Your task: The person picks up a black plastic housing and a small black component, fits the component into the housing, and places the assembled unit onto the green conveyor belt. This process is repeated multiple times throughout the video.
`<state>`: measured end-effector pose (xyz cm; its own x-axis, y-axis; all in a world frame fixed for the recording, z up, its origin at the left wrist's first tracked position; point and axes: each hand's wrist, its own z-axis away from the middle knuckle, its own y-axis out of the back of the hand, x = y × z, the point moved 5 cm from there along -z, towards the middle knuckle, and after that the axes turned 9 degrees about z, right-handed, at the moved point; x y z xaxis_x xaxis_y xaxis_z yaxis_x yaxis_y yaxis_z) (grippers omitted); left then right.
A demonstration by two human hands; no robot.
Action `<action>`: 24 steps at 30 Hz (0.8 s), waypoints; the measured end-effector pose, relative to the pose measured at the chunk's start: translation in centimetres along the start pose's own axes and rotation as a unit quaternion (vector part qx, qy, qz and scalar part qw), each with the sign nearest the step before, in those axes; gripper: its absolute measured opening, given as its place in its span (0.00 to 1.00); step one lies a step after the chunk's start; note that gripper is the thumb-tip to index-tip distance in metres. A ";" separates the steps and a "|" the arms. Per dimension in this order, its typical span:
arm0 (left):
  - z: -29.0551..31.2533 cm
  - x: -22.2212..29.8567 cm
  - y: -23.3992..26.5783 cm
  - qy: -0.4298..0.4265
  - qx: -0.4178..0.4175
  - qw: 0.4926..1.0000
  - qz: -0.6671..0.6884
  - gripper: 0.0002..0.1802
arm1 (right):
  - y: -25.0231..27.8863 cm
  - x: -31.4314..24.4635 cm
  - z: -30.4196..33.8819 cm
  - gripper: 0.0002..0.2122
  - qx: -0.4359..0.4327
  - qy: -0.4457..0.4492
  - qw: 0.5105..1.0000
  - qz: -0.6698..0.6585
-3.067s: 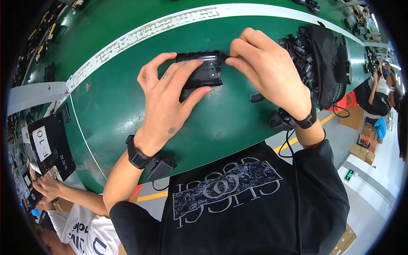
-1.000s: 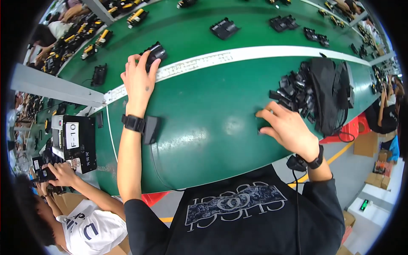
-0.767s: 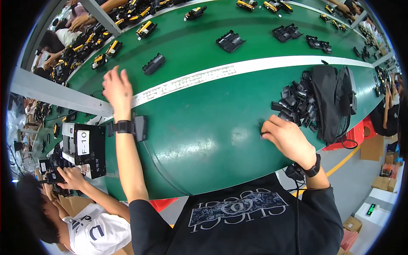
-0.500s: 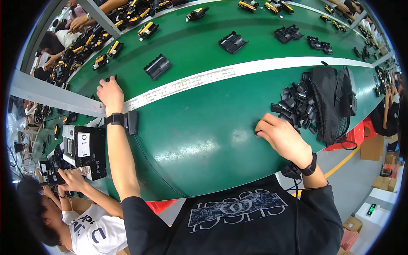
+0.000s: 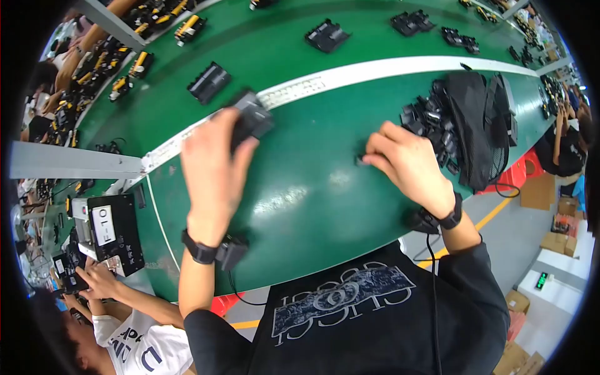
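Left grip (image 5: 211,161) drawn nearer | black housing (image 5: 256,117) held, jutting out rightward

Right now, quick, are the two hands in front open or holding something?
Left hand: closed on a black plastic housing, a bit blurred.
Right hand: closed, fingertips pinching a small black piece, mostly hidden.

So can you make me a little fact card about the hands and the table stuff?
Left hand: holds a black molded part, motion-blurred
Right hand: pinches a small dark piece
Near right hand: heap of small black parts
Right of heap: black mesh bag
Table: green top, white strip across it
Beyond strip: black plastic housings, yellow-and-black units
Lower left: co-worker in a white shirt
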<state>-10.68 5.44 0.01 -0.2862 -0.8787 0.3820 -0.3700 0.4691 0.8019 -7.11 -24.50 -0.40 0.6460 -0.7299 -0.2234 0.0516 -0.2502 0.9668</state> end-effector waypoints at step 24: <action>4.2 4.1 -5.3 -0.129 -0.056 0.979 0.150 0.30 | -3.3 -5.0 -4.5 0.08 0.050 0.079 0.994 0.048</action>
<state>-13.65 -0.30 -4.58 -0.5854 -0.6454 0.4907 -0.1411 0.6771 0.7222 -7.10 -17.20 -1.97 0.7559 -0.6469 -0.1011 -0.0870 -0.2523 0.9637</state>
